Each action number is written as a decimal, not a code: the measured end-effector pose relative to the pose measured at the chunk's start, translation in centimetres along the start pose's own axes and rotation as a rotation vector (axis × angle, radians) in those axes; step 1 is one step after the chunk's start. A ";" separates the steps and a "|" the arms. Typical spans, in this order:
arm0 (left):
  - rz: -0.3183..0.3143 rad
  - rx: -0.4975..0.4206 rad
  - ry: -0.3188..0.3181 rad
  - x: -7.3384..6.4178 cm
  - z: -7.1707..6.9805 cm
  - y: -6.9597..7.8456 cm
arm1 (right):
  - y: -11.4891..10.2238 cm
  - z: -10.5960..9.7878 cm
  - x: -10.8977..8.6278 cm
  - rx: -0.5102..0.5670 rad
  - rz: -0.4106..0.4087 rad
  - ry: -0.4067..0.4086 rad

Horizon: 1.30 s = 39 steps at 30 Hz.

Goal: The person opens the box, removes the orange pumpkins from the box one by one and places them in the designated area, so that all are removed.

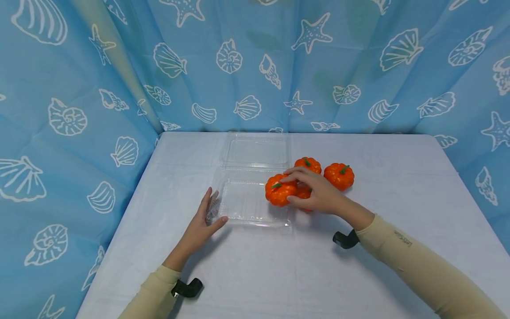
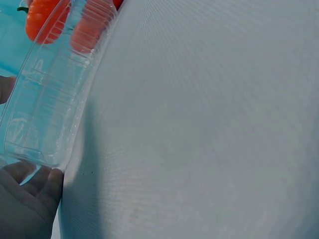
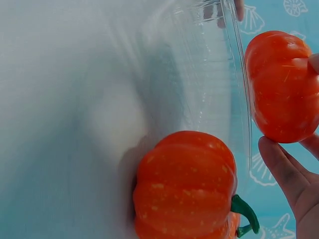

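A clear plastic clamshell container [image 1: 247, 217] lies on the table with its lid [image 1: 256, 150] folded back. At its left end is my left hand [image 1: 202, 228], fingers fairly straight against the side and thumb by the front edge. My right hand [image 1: 314, 190] pinches a small orange pumpkin [image 1: 276, 190] with a green stem between thumb and fingers. In the right wrist view, this held pumpkin [image 3: 281, 87] is up at the container's rim, off the table. Another pumpkin [image 3: 184, 186] sits just outside the container, partly hidden behind my right hand in the head view.
Two more orange pumpkins stand beyond my right hand, one farther back [image 1: 308, 164] and one to the right [image 1: 339, 176]. A white cloth covers the table [image 1: 275, 274]. Blue shell-print curtains [image 1: 247, 66] hang behind it and on the left.
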<state>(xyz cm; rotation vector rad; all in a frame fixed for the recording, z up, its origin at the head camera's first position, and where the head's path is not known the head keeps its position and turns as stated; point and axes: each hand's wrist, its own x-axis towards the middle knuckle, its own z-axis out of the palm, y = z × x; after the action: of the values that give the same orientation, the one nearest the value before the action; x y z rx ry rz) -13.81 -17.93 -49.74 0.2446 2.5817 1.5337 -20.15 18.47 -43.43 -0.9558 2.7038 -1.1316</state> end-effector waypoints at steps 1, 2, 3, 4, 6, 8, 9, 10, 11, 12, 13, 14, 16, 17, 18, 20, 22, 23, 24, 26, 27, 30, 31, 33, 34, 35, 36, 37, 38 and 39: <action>-0.004 0.000 0.000 0.0 0.0 0.0 | 0.0 -0.1 -0.1 0.004 -0.002 0.004; -0.006 0.003 0.000 0.0 0.0 0.0 | -0.1 -0.2 -0.2 0.003 0.001 0.006; -0.006 0.005 0.000 0.0 0.0 0.0 | -0.1 -0.3 -0.4 0.001 0.003 0.010; -0.005 0.007 0.000 0.0 0.0 0.0 | -0.1 -0.4 -0.5 -0.001 0.007 0.014; -0.003 0.007 0.001 0.0 0.0 -0.1 | -0.1 -0.7 -0.9 -0.001 0.015 0.023; -0.001 0.009 0.001 0.0 -0.1 -0.1 | 0.0 -1.1 -1.2 0.005 0.029 0.033; -0.001 0.008 0.001 0.0 -0.1 -0.1 | 0.0 -1.3 -1.4 0.007 0.034 0.038; -0.003 0.009 0.002 0.0 -0.1 -0.1 | 0.1 -1.4 -1.6 0.014 0.040 0.041; -0.004 0.009 0.003 0.0 -0.1 0.0 | 0.2 -1.6 -1.8 0.019 0.046 0.044; -0.004 0.008 0.004 0.0 -0.1 0.0 | 0.3 -1.7 -2.0 0.027 0.051 0.047; -0.004 0.007 0.004 0.0 -0.1 0.0 | 0.3 -1.8 -2.2 0.033 0.055 0.050; -0.005 0.007 0.004 -0.1 -0.1 0.0 | 0.4 -1.9 -2.4 0.031 0.060 0.053; -0.005 0.006 0.002 -0.1 -0.1 0.0 | 0.6 -2.1 -2.8 0.040 0.072 0.064; -0.005 0.004 0.001 0.0 -0.1 0.0 | 0.7 -2.2 -3.0 0.043 0.077 0.073; -0.006 0.004 0.000 0.0 -0.1 0.0 | 0.7 -2.3 -3.2 0.049 0.084 0.082; -0.008 0.008 0.000 0.0 -0.1 0.0 | 0.9 -2.4 -3.7 0.047 0.094 0.104; -0.008 0.011 0.001 0.0 -0.1 0.0 | 1.1 -2.6 -4.1 0.041 0.100 0.127; -0.008 0.011 0.001 0.0 -0.1 0.0 | 1.2 -2.7 -4.4 0.037 0.098 0.137; -0.006 0.010 0.001 0.0 -0.1 0.0 | 1.3 -2.8 -4.6 0.024 0.099 0.146; -0.003 0.013 0.002 0.0 -0.1 -0.1 | 1.5 -3.0 -5.1 0.010 0.092 0.166; 0.000 0.012 0.003 0.0 -0.1 -0.1 | 1.6 -3.2 -5.3 0.009 0.090 0.179; 0.004 0.017 0.005 -0.1 -0.1 -0.1 | 2.0 -3.4 -6.2 0.029 0.089 0.214; 0.005 0.020 0.005 -0.1 -0.1 -0.1 | 2.0 -3.5 -6.5 0.041 0.092 0.227; 0.008 0.019 0.004 0.0 -0.1 -0.1 | 2.3 -3.6 -7.0 0.047 0.102 0.247; 0.009 0.020 0.004 0.0 -0.1 -0.1 | 2.4 -3.6 -7.3 0.046 0.107 0.255; 0.009 0.020 0.004 0.0 -0.1 -0.1 | 2.4 -3.7 -7.6 0.040 0.113 0.262; 0.009 0.018 0.003 0.0 -0.1 -0.1 | 2.5 -3.8 -7.8 0.035 0.117 0.266; 0.010 0.017 0.003 0.0 -0.1 -0.1 | 2.7 -3.8 -8.0 0.033 0.120 0.270; 0.007 0.014 0.003 0.0 -0.1 -0.1 | 2.8 -3.9 -8.2 0.030 0.121 0.273; 0.005 0.016 0.003 0.0 0.0 -0.1 | 2.9 -3.9 -8.5 0.032 0.125 0.278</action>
<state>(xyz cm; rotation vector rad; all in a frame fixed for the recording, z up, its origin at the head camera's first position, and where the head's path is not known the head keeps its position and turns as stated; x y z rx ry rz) -13.85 -18.01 -49.82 0.2502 2.5980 1.5169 -15.93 27.23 -43.99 -0.6571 2.8972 -1.3685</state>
